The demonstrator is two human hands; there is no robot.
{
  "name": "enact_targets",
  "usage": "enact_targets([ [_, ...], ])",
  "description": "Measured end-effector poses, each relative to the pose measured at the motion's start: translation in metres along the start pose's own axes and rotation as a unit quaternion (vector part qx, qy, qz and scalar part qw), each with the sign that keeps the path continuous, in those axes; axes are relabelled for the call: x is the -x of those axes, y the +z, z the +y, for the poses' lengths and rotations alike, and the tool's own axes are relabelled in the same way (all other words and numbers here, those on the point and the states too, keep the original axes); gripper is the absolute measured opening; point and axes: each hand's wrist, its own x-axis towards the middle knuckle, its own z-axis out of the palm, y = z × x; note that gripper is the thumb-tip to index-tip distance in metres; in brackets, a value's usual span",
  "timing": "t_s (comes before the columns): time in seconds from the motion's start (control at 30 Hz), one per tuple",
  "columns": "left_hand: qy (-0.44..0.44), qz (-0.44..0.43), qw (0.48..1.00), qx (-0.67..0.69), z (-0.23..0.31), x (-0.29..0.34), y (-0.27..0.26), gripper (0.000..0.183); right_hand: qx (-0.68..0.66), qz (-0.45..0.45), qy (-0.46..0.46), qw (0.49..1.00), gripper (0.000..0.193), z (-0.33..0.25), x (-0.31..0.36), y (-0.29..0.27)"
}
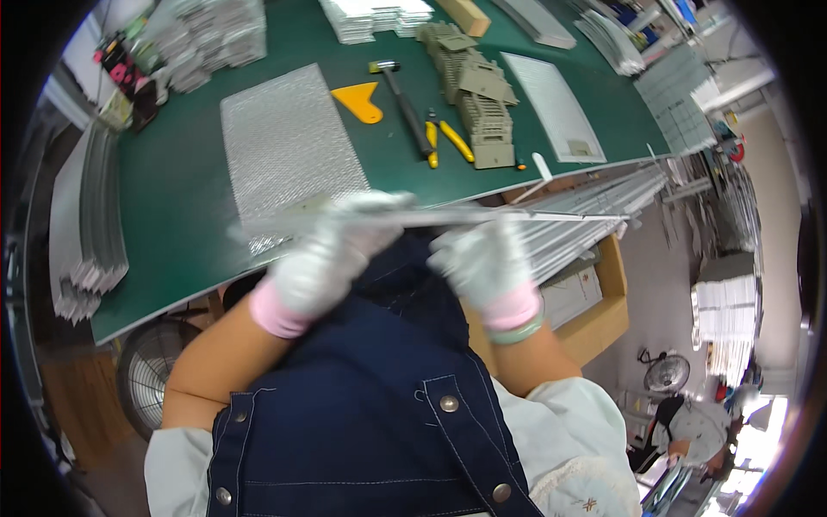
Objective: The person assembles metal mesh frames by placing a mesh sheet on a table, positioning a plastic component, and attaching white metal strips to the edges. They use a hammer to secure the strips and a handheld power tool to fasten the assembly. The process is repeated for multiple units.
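A long, thin pale panel, seen nearly edge-on and partly blurred, is held across my front at the table's near edge. My left hand, in a white glove with a pink cuff, is closed on its left part. Closed on it farther right is my right hand, gloved the same way; its fingertips are smeared by motion. Behind my left hand, a silvery textured sheet lies flat on the green table. A white stick-like piece juts over the edge beyond my right hand.
On the table lie a yellow scraper, a hammer, yellow-handled pliers, stacked olive plastic parts and a white panel. Stacked strips stand at left. Below the right edge are long profiles and a cardboard box.
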Motion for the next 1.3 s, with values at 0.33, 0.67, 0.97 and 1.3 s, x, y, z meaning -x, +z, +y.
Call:
enact_targets([
  [0.33, 0.176, 0.271, 0.912, -0.254, 0.092, 0.096, -0.032, 0.047, 0.161, 0.154, -0.359, 0.906, 0.041, -0.040, 0.025, -0.020],
  [0.67, 0.129, 0.465, 0.802, -0.352, 0.101, 0.099, -0.026, 0.058, 0.412, -0.111, -0.122, 0.896, 0.046, 0.077, -0.009, 0.056],
  [0.97, 0.049, 0.377, 0.682, -0.626, 0.041, 0.078, -0.096, 0.039, 0.694, 0.003, -0.155, 0.703, 0.023, 0.069, -0.129, 0.037],
  [1.3, -0.184, 0.460, 0.569, -0.657, 0.059, 0.110, -0.115, 0.038, 0.757, 0.035, -0.053, 0.650, 0.040, 0.081, -0.115, 0.018],
])
